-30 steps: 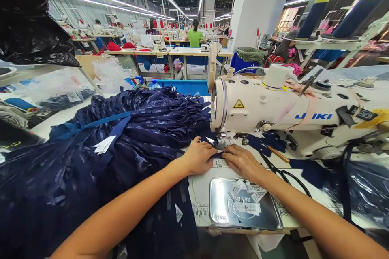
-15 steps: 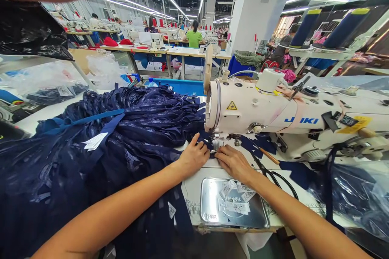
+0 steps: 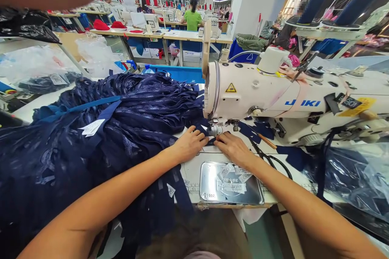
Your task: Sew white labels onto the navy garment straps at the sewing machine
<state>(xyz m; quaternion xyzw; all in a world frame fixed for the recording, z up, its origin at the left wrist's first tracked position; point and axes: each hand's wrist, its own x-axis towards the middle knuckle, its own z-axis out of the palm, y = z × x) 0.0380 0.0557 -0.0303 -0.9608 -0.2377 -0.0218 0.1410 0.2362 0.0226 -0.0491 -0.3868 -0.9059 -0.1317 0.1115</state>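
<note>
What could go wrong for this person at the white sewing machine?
The bare left hand and bare right hand are close to the shiny metal parts under the white sewing machine, so a finger might get caught.

The large navy lace fabric heap spreads beside the left hand; a loose strip could perhaps slip in too.

The black-handled metal scissors lie near the right forearm, which might brush them.

Sewing workshop: a rounded white metal sewing machine (image 3: 261,91) stands at three o'clock, long pale worktables (image 3: 182,35) at twelve.
</note>
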